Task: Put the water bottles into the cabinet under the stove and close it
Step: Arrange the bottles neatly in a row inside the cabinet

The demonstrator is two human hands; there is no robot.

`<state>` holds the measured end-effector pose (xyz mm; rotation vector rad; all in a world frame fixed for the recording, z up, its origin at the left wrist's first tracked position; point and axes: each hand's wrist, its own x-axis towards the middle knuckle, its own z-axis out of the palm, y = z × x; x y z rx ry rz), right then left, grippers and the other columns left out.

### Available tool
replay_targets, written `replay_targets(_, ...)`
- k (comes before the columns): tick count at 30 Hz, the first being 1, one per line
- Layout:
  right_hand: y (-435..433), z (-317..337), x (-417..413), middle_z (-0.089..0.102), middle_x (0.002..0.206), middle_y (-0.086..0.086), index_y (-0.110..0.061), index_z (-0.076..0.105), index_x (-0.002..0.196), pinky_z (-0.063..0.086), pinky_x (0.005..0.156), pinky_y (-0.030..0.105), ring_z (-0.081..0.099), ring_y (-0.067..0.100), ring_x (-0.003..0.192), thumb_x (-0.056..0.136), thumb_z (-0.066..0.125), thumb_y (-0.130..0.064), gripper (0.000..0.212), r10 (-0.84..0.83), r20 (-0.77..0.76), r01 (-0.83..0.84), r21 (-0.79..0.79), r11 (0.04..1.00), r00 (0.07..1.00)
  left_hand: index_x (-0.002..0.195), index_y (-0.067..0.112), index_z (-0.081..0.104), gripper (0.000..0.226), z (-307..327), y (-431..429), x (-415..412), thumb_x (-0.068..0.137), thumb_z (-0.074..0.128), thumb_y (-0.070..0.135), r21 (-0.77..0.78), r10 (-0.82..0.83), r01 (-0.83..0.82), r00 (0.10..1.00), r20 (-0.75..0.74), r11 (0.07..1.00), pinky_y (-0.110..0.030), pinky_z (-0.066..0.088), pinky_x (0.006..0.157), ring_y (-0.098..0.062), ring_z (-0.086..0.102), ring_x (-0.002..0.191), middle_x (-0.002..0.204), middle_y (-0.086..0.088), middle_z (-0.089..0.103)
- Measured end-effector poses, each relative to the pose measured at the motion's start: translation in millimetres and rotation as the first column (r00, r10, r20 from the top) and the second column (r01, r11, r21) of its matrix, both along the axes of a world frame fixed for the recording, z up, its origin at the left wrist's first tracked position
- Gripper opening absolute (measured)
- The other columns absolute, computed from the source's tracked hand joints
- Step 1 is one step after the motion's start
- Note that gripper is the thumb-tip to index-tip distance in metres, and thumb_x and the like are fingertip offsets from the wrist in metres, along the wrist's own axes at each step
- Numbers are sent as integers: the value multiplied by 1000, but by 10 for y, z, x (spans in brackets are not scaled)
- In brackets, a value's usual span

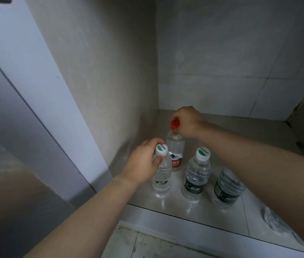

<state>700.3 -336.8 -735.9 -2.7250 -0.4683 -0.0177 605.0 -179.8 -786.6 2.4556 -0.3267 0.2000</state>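
With several bottles already inside, the left hand [143, 161] gripped a white-capped clear plastic bottle [162, 175], the right hand [188, 121] pinched a red-capped clear bottle [175, 146], and the cabinet remained unclosed.

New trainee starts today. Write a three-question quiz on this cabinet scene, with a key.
1. True or false: the right hand grips the red-capped bottle by its cap.
2. What does the left hand hold? A) a cup B) a white-capped bottle C) nothing
3. Fill in: the cabinet door is ____.

Key:
1. True
2. B
3. Open; two more green-labelled bottles stand free on the cabinet floor.
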Motion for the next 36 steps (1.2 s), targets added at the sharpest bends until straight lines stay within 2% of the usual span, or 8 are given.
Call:
replay_targets(5, 13, -72, 14, 68, 104, 7, -10, 70, 101, 44, 78, 23, 61, 20, 97, 70, 79, -18, 33, 15, -5, -15, 52, 999, 1000, 111, 20, 52, 33, -36, -2, -21, 81, 62, 11, -33, -23, 23, 1000, 1, 999, -37, 52, 76, -17, 57, 93, 108, 0, 56)
replay_targets(10, 32, -115, 36, 67, 107, 8, -10, 69, 103, 44, 82, 25, 60, 22, 99, 72, 78, -20, 34, 26, 20, -27, 73, 997, 999, 109, 21, 50, 31, -55, 27, -62, 80, 61, 14, -42, -25, 25, 1000, 13, 999, -34, 51, 72, -14, 56, 91, 106, 4, 56)
replay_targets(14, -13, -94, -22, 65, 114, 6, -15, 64, 112, 41, 82, 23, 58, 22, 105, 71, 78, -29, 46, 61, 1, -61, 54, 997, 998, 110, 22, 49, 31, -38, 28, -77, 81, 61, 16, 7, -20, 20, 1000, 19, 1000, -23, 39, 67, -12, 54, 88, 108, 4, 56)
replay_targets(18, -300, 67, -252, 56, 132, 6, -16, 51, 130, 40, 94, 25, 54, 22, 117, 75, 74, -39, 64, 45, -18, -43, 89, 995, 999, 112, 20, 50, 35, 19, -11, -78, 80, 64, 19, 75, -19, 17, 1000, 25, 997, -29, 43, 78, -20, 56, 97, 110, -2, 57)
replay_targets(21, -744, 135, -571, 52, 137, 3, -17, 46, 134, 34, 90, 20, 50, 19, 121, 79, 68, -45, 66, 18, -20, -17, 29, 999, 1000, 119, 17, 50, 44, 107, -89, -102, 79, 66, 25, 145, -4, -3, 999, 45, 989, -33, 45, 82, -24, 55, 102, 116, -5, 55)
replay_targets(25, -1441, 151, -1032, 60, 126, 2, -18, 54, 126, 38, 87, 20, 56, 17, 111, 79, 66, -46, 56, -63, -55, 61, -29, 998, 997, 125, 17, 49, 48, 236, -301, -129, 81, 64, 30, 227, -59, 34, 993, 105, 973, -31, 44, 82, -25, 54, 106, 119, -7, 53)
replay_targets(31, -2153, 123, -1519, 57, 129, 3, -15, 53, 128, 35, 82, 18, 55, 18, 110, 82, 63, -45, 56, -161, -176, 114, -251, 961, 971, 118, 14, 55, 40, 220, -782, -154, 80, 65, 23, 250, -243, 209, 963, 113, 945, -38, 46, 90, -27, 53, 111, 122, -7, 54)
replay_targets(36, -2480, 95, -1694, 63, 114, 1, -20, 60, 113, 39, 73, 23, 56, 18, 98, 77, 70, -36, 41, -217, -159, 150, -354, 923, 963, 124, 11, 52, 43, 162, -1028, -154, 82, 62, 12, 273, -233, 200, 968, 92, 941, -33, 42, 90, -30, 53, 111, 126, -12, 52)
